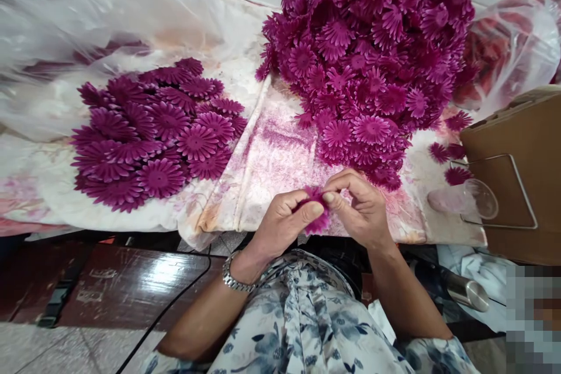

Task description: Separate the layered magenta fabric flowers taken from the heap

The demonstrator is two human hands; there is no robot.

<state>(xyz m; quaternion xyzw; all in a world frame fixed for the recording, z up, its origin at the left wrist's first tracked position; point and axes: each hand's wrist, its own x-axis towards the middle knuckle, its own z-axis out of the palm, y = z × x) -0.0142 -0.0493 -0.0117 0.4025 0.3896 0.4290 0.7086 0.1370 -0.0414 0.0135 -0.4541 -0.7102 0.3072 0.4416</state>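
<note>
Both hands meet at one purple flower [316,210]: I see my left hand [283,223] and right hand [362,207] pinching it between fingertips. Big heap [368,52] lies straight ahead, nearer my right; flat pile [153,134] sits far left.

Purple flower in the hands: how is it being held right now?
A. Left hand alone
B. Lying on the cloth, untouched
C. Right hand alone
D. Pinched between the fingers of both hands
D: the purple flower sits between the left hand and the right hand, with fingertips of both pinching it.
</note>
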